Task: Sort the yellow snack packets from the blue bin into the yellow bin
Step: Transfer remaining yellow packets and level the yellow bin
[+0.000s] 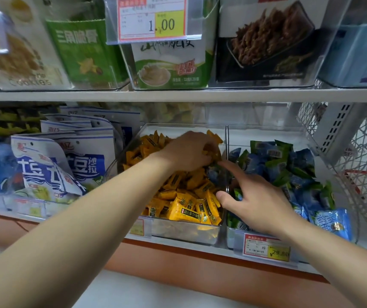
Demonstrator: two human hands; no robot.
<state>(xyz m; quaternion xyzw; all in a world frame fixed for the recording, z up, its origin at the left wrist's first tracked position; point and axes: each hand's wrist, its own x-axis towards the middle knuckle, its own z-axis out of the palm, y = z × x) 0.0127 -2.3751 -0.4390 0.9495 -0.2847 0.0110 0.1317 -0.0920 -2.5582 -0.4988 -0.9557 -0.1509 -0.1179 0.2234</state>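
Note:
Two clear bins stand side by side on the lower shelf. The yellow bin is heaped with yellow snack packets. To its right, the blue bin holds blue and green packets. My left hand reaches over the back of the yellow bin, its fingers curled round a few yellow packets near the divider. My right hand lies over the wall between the two bins, index finger stretched toward the left hand, thumb out, holding nothing that I can see.
White and blue pouches fill the shelf left of the bins. A price tag hangs on the blue bin's front. A white wire basket stands at the right. The upper shelf carries boxed snacks close overhead.

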